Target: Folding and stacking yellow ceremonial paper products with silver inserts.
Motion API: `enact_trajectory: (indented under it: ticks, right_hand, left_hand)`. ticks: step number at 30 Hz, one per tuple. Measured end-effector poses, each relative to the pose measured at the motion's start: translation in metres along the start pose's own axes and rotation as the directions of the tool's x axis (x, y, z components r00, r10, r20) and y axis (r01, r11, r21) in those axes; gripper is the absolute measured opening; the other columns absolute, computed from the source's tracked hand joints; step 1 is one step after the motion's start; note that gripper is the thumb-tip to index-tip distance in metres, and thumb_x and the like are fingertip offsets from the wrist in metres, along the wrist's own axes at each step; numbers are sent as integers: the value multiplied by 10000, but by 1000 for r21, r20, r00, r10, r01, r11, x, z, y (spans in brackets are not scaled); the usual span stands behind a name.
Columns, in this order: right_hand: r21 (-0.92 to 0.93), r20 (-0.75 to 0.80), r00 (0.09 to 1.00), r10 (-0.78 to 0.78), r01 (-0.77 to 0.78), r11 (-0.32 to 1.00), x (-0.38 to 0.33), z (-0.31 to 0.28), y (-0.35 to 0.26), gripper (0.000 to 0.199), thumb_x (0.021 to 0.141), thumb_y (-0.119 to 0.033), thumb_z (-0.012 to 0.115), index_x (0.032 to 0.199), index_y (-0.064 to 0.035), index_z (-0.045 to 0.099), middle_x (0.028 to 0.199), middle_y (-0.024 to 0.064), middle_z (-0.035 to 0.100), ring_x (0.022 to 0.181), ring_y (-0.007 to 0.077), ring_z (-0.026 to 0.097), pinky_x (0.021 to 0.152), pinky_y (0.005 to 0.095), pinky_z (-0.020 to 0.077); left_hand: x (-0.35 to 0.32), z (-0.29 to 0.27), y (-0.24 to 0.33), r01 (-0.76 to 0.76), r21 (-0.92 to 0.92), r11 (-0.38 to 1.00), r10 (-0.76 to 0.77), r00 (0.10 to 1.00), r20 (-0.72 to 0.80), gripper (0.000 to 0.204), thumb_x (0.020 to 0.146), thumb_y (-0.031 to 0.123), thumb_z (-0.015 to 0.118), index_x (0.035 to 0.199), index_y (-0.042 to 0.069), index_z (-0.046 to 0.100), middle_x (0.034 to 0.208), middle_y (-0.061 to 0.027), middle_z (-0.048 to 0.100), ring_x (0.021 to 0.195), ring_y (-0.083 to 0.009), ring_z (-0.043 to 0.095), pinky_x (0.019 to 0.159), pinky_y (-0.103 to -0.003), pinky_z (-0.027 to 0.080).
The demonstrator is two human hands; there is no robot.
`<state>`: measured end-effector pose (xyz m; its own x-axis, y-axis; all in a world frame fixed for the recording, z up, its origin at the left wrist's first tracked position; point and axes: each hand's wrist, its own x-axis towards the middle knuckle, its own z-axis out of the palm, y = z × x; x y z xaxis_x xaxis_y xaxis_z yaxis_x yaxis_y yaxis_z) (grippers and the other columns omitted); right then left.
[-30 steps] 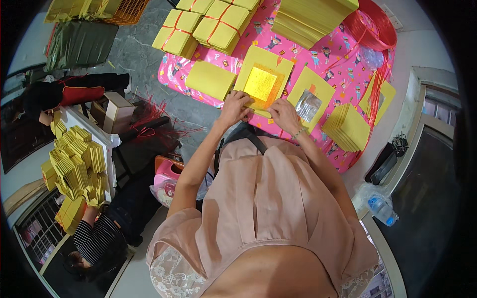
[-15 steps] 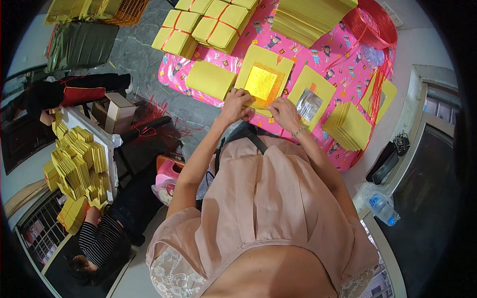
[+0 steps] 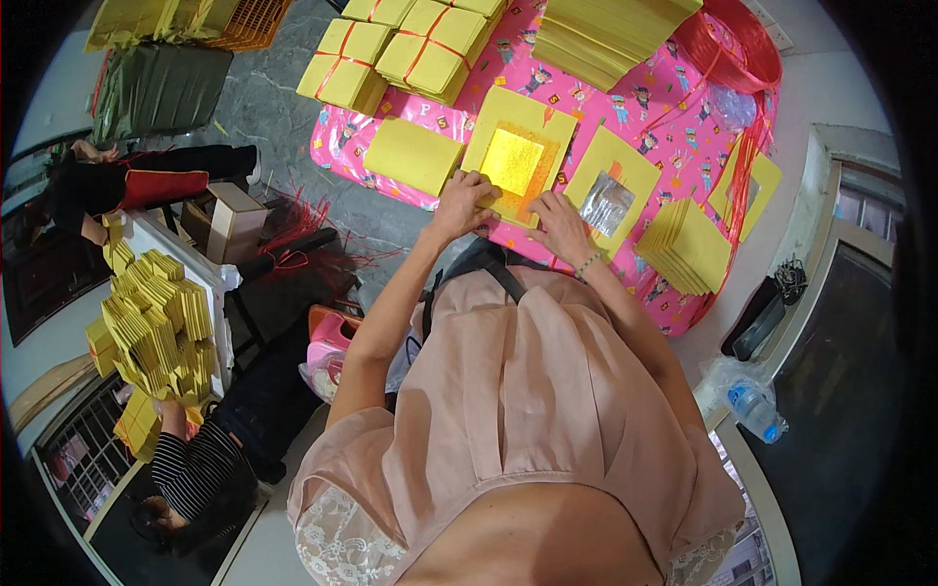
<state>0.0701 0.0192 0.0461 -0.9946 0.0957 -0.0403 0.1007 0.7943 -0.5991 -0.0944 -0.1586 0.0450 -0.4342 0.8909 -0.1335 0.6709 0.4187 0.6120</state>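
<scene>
Change: hardly any since the earlier frames; both hands still at the near edge of the gold-foil sheet, same spots on the mat.
Left hand [image 3: 462,202]: fingers curled, pinching the near left edge of the gold-foil sheet [image 3: 512,162].
Right hand [image 3: 561,224]: palm down, fingers spread and flat, pressing the near right corner of the same sheet; thin bracelet at the wrist.
Gold-foil sheet: topmost on a stack of yellow paper [image 3: 521,127], on the pink patterned mat [image 3: 674,107], straight ahead of both hands.
Silver-foil sheet [image 3: 607,202]: on a second yellow square, just right of the right hand.
Plain yellow stack [image 3: 414,154]: just left of the gold sheet, near the mat's edge.
Fanned yellow stack [image 3: 688,245]: further right, near corner of the mat.
Tied bundles [image 3: 430,44]: yellow, bound with red string, far side of the mat.
Red basket [image 3: 728,44]: far right corner.
Folded yellow pieces [image 3: 156,322]: heaped on a white board at left, beside another person in a striped sleeve [image 3: 191,469].
Water bottle [image 3: 754,408]: lower right, on the floor.
</scene>
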Motion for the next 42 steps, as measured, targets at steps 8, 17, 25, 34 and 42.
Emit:
enact_trajectory:
  ticks: [8,17,25,34,42]
  right_hand:
    - [97,36,999,-16,13,995,6,-3,12,356,699,-183,787,963,-76,575,956,85,552,935,293,545,799,386,461]
    - [166,25,1000,9,-13,986,10,0,20,188,789,-209,716,823,-52,618,837,94,572,830,294,570,733,401,471]
    - [201,-37,998,54,-45,978,2,0,9,214,812,-212,719,875,-33,619,863,104,568,838,293,575,732,386,474]
    - [424,25,895,445,-412,806,-29,30,8,416,800,-192,774,1072,10,533,921,95,573,810,208,617,708,323,528]
    - [849,500,702,507,-513,-125,-13,27,2,252,989,-237,549,1147,-43,582,1090,54,661,984,149,648,805,281,531]
  left_hand:
    - [0,0,-1,-2,-3,1000,2,1000,8,422,644,132,801,1045,140,672,1029,-72,569,983,-315,509,892,-411,457]
    - [2,0,2,-21,75,997,19,999,25,443,645,224,821,1052,149,662,1046,-72,567,1011,-302,509,872,-415,443]
    - [0,5,-1,-45,73,996,47,998,-28,435,671,273,809,1058,147,654,1036,-82,563,997,-312,504,868,-417,446]
    - [3,7,-11,-5,-129,992,0,999,-44,351,719,291,801,997,113,680,967,-102,581,958,-323,509,850,-413,457]
    - [4,12,-20,12,-206,978,-20,999,-36,372,670,267,837,978,118,692,966,-92,602,961,-309,513,869,-403,448]
